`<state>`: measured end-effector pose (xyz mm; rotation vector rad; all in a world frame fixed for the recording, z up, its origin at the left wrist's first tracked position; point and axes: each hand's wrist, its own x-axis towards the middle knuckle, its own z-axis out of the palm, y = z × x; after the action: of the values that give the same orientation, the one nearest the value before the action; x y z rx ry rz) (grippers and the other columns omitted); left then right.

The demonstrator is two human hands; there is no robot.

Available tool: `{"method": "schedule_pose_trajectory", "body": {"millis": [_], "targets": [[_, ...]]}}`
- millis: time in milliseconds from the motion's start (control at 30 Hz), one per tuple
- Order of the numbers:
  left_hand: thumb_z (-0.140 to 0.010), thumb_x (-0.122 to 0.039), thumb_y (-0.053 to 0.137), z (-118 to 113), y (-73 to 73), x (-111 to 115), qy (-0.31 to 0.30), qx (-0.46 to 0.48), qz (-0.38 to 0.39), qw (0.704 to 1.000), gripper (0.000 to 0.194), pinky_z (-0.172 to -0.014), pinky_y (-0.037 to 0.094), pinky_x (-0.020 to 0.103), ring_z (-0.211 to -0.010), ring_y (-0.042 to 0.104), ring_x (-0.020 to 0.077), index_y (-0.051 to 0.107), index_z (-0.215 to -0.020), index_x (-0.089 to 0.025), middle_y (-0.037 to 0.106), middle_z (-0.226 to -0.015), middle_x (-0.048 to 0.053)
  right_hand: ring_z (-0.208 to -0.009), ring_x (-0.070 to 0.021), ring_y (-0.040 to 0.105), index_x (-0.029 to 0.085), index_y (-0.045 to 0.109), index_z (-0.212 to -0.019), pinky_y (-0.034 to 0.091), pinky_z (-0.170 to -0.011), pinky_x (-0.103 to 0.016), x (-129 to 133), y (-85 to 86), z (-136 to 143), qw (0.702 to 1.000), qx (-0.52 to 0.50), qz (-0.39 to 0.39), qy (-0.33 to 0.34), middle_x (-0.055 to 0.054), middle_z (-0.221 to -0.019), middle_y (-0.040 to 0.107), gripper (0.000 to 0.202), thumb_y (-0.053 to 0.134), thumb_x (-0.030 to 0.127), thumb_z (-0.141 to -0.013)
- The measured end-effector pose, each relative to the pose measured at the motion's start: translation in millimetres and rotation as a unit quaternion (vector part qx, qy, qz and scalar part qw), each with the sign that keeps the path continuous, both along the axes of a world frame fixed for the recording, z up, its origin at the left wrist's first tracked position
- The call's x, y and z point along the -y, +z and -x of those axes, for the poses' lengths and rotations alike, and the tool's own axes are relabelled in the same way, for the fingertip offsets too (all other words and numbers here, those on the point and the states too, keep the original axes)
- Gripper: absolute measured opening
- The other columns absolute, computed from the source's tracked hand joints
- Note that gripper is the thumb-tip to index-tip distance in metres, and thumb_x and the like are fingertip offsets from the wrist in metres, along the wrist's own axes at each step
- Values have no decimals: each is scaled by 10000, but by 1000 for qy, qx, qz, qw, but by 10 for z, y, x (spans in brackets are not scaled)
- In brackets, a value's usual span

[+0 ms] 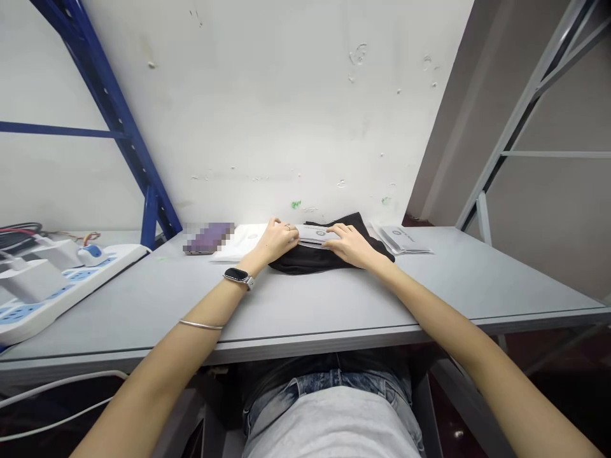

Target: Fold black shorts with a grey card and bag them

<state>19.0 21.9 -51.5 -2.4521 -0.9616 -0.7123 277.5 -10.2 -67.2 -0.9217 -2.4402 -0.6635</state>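
Note:
Both of my hands work over a folded black cloth [305, 261] lying on the table near the wall. A flat white packet [311, 234] with a small round logo and print sits on top of the cloth. My left hand [278, 241] has its fingers curled closed at the packet's left end. At the other end, the thumb and fingers of my right hand [352, 245] pinch the packet's right edge. Part of the cloth is hidden under my hands, and the packet's underside cannot be seen.
White sheets [241, 243] and a purple phone-like object [209, 238], partly pixelated, lie left. More white packets [405, 240] lie right. A power strip [71, 289] with plugged-in chargers stands far left. Behind are a white wall [296, 114] and a blue frame [109, 108].

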Motion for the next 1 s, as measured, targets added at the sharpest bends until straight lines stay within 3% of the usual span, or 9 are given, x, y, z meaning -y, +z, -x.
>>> {"method": "schedule_pose_trajectory", "body": {"millis": [133, 300, 500, 633, 733, 833, 900, 1000], "targets": [[-898, -192, 457, -119, 51, 125, -22, 38, -36, 998, 258, -941, 336, 447, -805, 653, 202, 625, -703, -208, 739, -845, 44, -1214, -277, 476, 223, 682, -1143, 376, -936, -417, -43, -58, 93, 997, -6, -68, -35, -133, -1312, 585, 330, 490, 84, -913], [-909, -191, 457, -325, 71, 306, -48, 59, -61, 995, 254, -984, 317, 444, -770, 645, 170, 601, -700, -205, 735, -831, 17, -1189, -318, 474, 161, 686, -1075, 388, -918, -439, -61, -107, 190, 994, 9, -80, -74, -174, -1326, 567, 235, 619, 182, -851], [-938, -277, 453, -412, 88, 378, -64, 64, -14, 996, 276, -984, 313, 436, -825, 648, 182, 634, -742, -209, 733, -848, 21, -1070, -297, 523, 172, 733, -880, 362, -931, -461, -142, -135, 166, 991, -17, -49, -121, -128, -989, 714, 220, 536, 81, -844], [-962, -378, 407, -206, 120, 216, 39, 195, 69, 978, 347, -883, 394, 405, -815, 644, 215, 667, -812, -204, 736, -836, 47, -1141, -281, 514, 210, 726, -979, 326, -967, -464, -131, -65, 60, 990, -86, -68, -90, -84, -1100, 716, 265, 497, 102, -900], [-947, -483, 397, -17, 137, 107, 96, 281, 218, 930, 436, -765, 453, 357, -812, 651, 236, 691, -793, -200, 743, -851, 67, -1155, -275, 523, 232, 714, -1021, 316, -964, -465, -97, -28, 23, 985, -122, -104, -68, -65, -1186, 696, 292, 459, 118, -933], [-911, -578, 424, 82, 138, 87, 78, 306, 421, 850, 487, -667, 472, 322, -781, 658, 229, 715, -798, -204, 746, -871, 65, -1159, -277, 533, 246, 713, -1006, 323, -953, -464, -74, -26, 26, 980, -135, -138, -50, -59, -1209, 685, 316, 426, 128, -947], [-860, -587, 512, 102, 136, 93, 43, 302, 493, 815, 439, -609, 460, 304, -722, 647, 214, 723, -817, -205, 737, -835, 53, -1192, -277, 519, 257, 711, -1015, 331, -956, -460, -62, -24, 29, 980, -131, -144, -40, -60, -1238, 668, 323, 418, 139, -952], [-789, -536, 621, 152, 150, 64, 32, 321, 471, 821, 354, -559, 422, 277, -639, 602, 181, 709, -782, -193, 696, -737, 27, -1290, -289, 446, 295, 703, -1081, 321, -993, -464, -39, 7, 7, 982, -123, -133, -44, -64, -1334, 599, 312, 464, 152, -940]]}}
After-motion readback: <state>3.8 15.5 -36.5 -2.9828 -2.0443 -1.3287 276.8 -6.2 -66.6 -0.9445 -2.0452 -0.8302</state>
